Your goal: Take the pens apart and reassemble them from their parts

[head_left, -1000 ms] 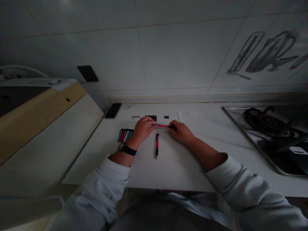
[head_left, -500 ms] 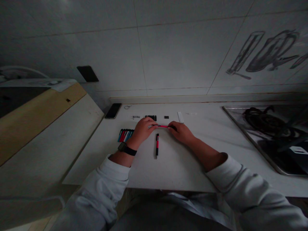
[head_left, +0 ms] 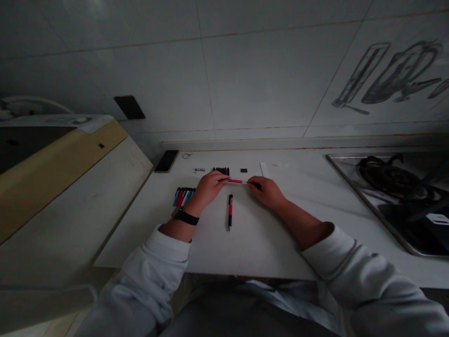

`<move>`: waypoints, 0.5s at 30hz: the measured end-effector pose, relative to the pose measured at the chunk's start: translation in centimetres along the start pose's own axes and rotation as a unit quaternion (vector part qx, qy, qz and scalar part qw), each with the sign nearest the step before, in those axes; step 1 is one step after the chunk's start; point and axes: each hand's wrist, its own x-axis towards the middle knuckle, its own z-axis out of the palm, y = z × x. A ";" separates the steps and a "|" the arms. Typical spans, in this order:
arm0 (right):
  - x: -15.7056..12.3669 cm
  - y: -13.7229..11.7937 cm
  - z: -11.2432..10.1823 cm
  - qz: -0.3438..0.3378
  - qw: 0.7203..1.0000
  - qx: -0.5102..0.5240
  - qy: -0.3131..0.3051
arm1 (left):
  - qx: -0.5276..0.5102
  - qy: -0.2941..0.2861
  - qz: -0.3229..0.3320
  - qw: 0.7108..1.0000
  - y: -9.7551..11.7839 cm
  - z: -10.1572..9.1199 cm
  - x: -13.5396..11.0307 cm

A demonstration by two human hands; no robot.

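Observation:
My left hand [head_left: 210, 186] pinches one end of a red pen barrel [head_left: 235, 181] above the counter. My right hand [head_left: 267, 191] is closed on the black end piece [head_left: 257, 186] of the same pen. A thin pale rod, probably the refill, shows in the gap between barrel and end piece. Below the hands lies a whole red and black pen [head_left: 230, 213], tip toward me. Beside my left wrist are several coloured barrels [head_left: 182, 196] in a row. Behind my left fingers stand several black pen parts [head_left: 220, 171] in a line, with small springs [head_left: 199, 170] to their left.
Along the back of the white counter [head_left: 252, 248] lie a phone [head_left: 166, 161], a ring [head_left: 187, 156], a small dark block [head_left: 243, 170], a white strip [head_left: 264, 169] and thin clear pieces [head_left: 280, 165]. A gas hob [head_left: 396, 196] is on the right; a pale cabinet [head_left: 80, 206] stands left.
The black end piece in my right hand has drawn slightly right, away from the red barrel, and the thin rod now shows between them. My left hand has barely moved.

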 end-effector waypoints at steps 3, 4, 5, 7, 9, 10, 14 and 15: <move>0.1 0.4 -0.2 0.012 1.000 -0.025 0.010 | -0.033 0.011 -0.042 0.999 -0.6 -0.6 0.1; 0.1 0.5 -0.2 0.017 0.999 -0.040 0.013 | -0.037 0.012 -0.059 0.997 -0.8 -0.8 0.1; 0.0 0.6 -0.3 0.021 0.998 -0.058 0.014 | -0.036 0.011 -0.074 0.997 -1.0 -1.0 0.1; -0.1 0.7 -0.3 0.031 0.995 -0.095 0.010 | -0.016 0.002 -0.085 0.996 -1.3 -1.4 0.1; -0.2 0.7 -0.3 0.037 0.991 -0.125 -0.003 | 0.015 -0.010 -0.069 0.997 -1.4 -1.6 0.0; -0.3 0.7 -0.3 0.037 0.990 -0.135 -0.011 | 0.034 -0.017 -0.054 0.998 -1.3 -1.7 0.0; -0.3 0.7 -0.1 0.036 0.990 -0.136 -0.025 | 0.106 -0.040 -0.004 0.994 -0.8 -2.1 -0.2; -0.2 0.7 -0.1 0.037 0.990 -0.132 -0.025 | 0.114 -0.043 0.001 0.992 -0.6 -2.2 -0.2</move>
